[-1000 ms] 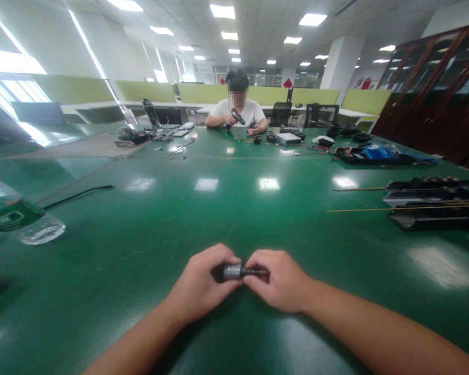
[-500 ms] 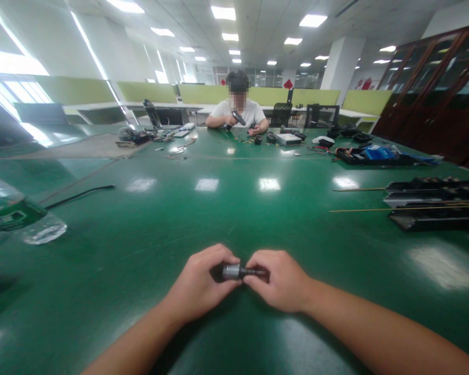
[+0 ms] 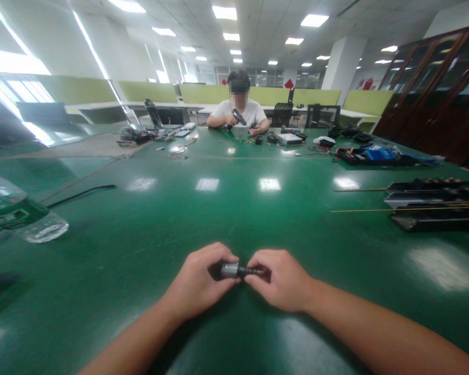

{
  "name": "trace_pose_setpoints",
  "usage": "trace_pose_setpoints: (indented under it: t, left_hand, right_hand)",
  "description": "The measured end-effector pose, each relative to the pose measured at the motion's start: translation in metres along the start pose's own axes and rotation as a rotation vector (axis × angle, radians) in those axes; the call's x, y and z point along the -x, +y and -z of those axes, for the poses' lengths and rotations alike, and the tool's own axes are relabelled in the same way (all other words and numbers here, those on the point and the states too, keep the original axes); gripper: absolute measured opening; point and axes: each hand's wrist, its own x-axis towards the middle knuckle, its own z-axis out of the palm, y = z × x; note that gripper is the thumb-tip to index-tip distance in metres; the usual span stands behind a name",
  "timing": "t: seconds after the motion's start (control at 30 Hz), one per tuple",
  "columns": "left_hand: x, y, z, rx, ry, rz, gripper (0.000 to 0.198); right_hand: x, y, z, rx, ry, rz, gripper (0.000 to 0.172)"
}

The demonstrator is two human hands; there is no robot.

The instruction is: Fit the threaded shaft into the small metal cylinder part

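Low over the green table [image 3: 226, 208], near its front edge, both my hands grip one small part. My left hand [image 3: 198, 284] is closed around a short silver metal cylinder [image 3: 229, 270]. My right hand [image 3: 281, 278] pinches the dark threaded shaft [image 3: 252, 271] that sticks out of the cylinder's right end. The part lies level between the two hands, and the fingers hide both of its ends.
A clear plastic water bottle [image 3: 19, 213] lies at the left edge, with a black cable [image 3: 82, 192] behind it. Black trays with thin brass rods [image 3: 433, 203] sit at the right. A person [image 3: 239, 112] works with a tool at the far side among scattered parts.
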Motion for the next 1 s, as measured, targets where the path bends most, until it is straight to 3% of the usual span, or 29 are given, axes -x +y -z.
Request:
trace_pose_setpoints:
  t: [1.0]
  left_hand:
    - [-0.0034, -0.0037, 0.0083, -0.032, 0.025, -0.012, 0.016]
  right_hand:
    - [0.0006, -0.0026, 0.0015, 0.033, 0.029, -0.042, 0.004]
